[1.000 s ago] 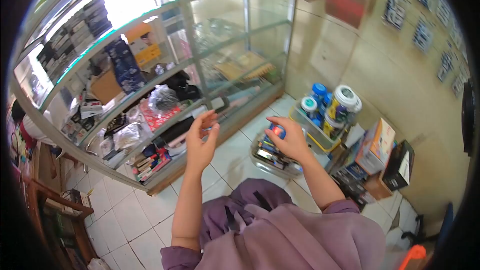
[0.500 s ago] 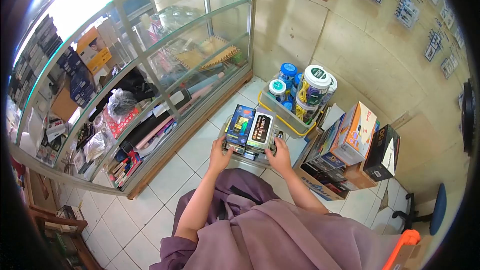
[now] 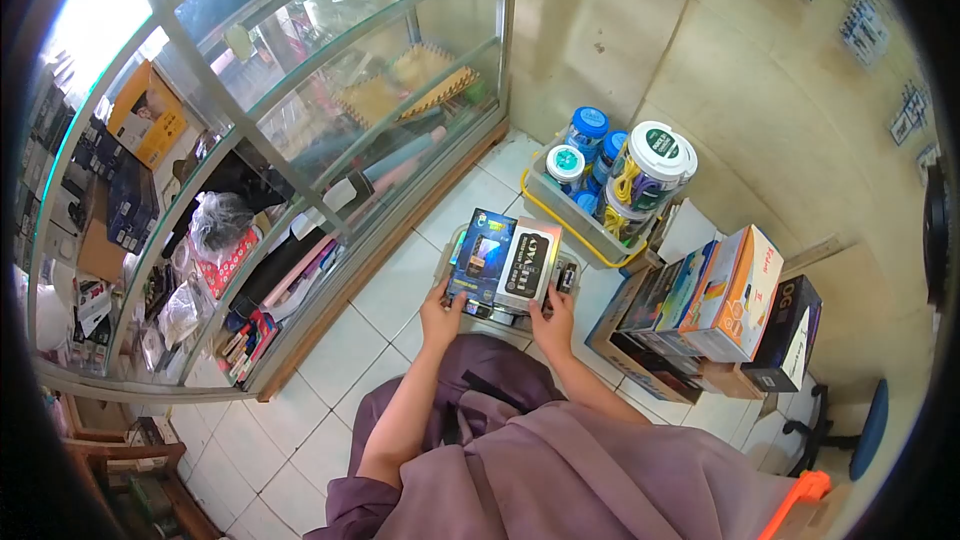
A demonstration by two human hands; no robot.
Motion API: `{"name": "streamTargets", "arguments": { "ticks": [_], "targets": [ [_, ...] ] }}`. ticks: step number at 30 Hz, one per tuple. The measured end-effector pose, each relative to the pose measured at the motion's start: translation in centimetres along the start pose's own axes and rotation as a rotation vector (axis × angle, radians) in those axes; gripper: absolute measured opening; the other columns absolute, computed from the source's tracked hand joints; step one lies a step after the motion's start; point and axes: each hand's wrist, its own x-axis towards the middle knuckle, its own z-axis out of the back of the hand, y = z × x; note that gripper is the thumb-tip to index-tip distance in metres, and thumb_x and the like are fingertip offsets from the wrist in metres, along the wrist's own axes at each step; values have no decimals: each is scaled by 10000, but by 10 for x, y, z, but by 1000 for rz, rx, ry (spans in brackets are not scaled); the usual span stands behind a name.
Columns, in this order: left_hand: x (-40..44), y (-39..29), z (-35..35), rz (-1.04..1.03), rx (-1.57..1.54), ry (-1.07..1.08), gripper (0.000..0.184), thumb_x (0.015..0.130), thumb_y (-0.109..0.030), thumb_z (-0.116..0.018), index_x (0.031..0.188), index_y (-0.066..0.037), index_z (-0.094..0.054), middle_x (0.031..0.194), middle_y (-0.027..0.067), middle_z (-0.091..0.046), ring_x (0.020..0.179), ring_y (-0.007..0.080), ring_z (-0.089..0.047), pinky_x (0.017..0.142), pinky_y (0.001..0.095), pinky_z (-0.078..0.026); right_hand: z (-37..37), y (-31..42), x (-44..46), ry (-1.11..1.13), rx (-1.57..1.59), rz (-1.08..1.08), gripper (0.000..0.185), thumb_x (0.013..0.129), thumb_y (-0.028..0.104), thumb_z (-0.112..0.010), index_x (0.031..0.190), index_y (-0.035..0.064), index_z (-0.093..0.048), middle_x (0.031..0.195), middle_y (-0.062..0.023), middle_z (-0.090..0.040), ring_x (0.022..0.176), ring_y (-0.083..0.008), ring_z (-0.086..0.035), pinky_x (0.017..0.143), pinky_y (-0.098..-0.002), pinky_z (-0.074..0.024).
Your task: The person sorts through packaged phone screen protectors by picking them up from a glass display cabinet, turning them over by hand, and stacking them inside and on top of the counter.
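Two stacks of flat boxes sit side by side in front of my knees, over a shallow clear tray (image 3: pixel 580 290) on the floor. The left stack shows a dark blue box (image 3: pixel 484 258) with a phone picture. The right one has a silver-white box (image 3: pixel 527 265) on top with a black label reading "PRIVACY". My left hand (image 3: pixel 440 316) is closed on the lower left corner of the blue box. My right hand (image 3: pixel 553 324) grips the lower right corner of the privacy box, thumb on its front edge. The undersides of both stacks are hidden.
A yellow-rimmed plastic bin (image 3: pixel 590 230) with several lidded jars stands by the wall. To the right is a carton (image 3: pixel 640 340) packed with boxes, beside a black box (image 3: pixel 783 333). A glass display case (image 3: pixel 300 190) lines the left. A blue chair (image 3: pixel 870 430) stands far right.
My right hand has moved inward from the tray's right side to the privacy box's corner. Both boxes now face me more, apparently tilted up. The view has shifted slightly.
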Motion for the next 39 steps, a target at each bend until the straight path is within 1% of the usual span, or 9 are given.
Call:
{"name": "streamTargets", "arguments": {
  "ticks": [3,5,11,23,27,35,36,37,39],
  "targets": [
    [1,-1,-1,-16,-19,-38,479,836,-169,-754,1262,2,-620,1057,149,-647,911,221,-638,791,321,-537,3,10,0,-15,136,-71,591,868,155,-712,1378,-46,-492,1130,-173,-559,1001,-240,-606,853,-322,-523],
    [0,-2,-1,-17,-6,-39,474,836,-160,-754,1264,-5,-620,1060,145,-647,922,224,-638,786,319,-538,3,8,4,58,611,-184,603,878,58,-697,1419,-29,-447,1132,-134,-604,965,-167,-621,819,-279,-536],
    [-5,-9,1,-42,37,-38,490,822,-120,-761,1281,-34,-613,1097,139,-636,964,236,-640,773,321,-543,0,30,3,131,696,-222,639,868,23,-709,1440,-8,-426,1095,-104,-620,937,-142,-620,796,-274,-532],
    [4,-5,26,-176,68,182,724,776,-98,-796,1428,-71,-481,1311,171,-578,1127,272,-602,949,360,-480,-40,55,-6,213,341,-15,610,858,87,-737,1384,-53,-462,1360,-193,-433,1274,-309,-493,1002,-390,-503],
    [10,-11,21,-146,-171,293,822,779,-30,-780,1497,-88,-385,1376,195,-554,1227,235,-557,1039,353,-424,-46,49,-8,288,505,-17,814,860,83,-730,1516,-1,-257,1478,-234,-375,1340,-320,-436,1007,-422,-491],
    [7,3,14,-167,-112,202,784,753,-34,-797,1456,-96,-455,1260,181,-648,1159,178,-604,996,331,-463,-48,50,-2,284,314,54,864,806,-39,-742,1521,9,-260,1400,-216,-509,1249,-238,-531,1008,-339,-473],
    [5,5,10,-242,-75,110,740,757,-81,-807,1429,-94,-497,1039,157,-715,944,141,-650,864,318,-510,-44,59,-2,255,353,57,867,777,-66,-754,1507,-3,-292,1378,-211,-530,1242,-233,-535,1005,-338,-477],
    [2,-9,12,-263,-81,87,740,757,-81,-807,1429,-94,-497,1039,157,-715,944,141,-650,864,318,-510,-43,58,-1,244,305,73,867,768,-79,-752,1503,-9,-298,1387,-205,-524,1239,-227,-538,1000,-337,-485],
    [-6,-36,21,-33,167,144,716,770,-119,-806,1423,-123,-512,728,90,-626,678,111,-545,656,304,-482,-47,52,5,252,404,89,863,754,-96,-752,1495,-15,-316,1400,-201,-514,1243,-227,-538,998,-336,-488]
  ]
}}
